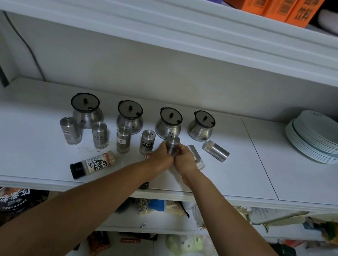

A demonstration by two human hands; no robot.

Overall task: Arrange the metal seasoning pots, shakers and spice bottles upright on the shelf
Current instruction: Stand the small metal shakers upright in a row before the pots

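Note:
Several metal seasoning pots (87, 109) with dark lids stand in a row at the back of the white shelf (30, 151). In front of them several metal shakers (100, 135) stand upright. My left hand (161, 156) and my right hand (185, 158) both grip one upright shaker (172, 143) at the row's right end. Two more shakers lie on their sides: one (196, 156) just right of my right hand, another (216, 150) farther right. A spice bottle (93, 164) with a black cap lies flat near the front edge. A second bottle (148, 155) is mostly hidden under my left arm.
A stack of pale plates (318, 138) sits at the shelf's right end. Orange boxes (274, 3) stand on the upper shelf. Bags and packets (159, 206) fill the lower shelf beneath the front edge.

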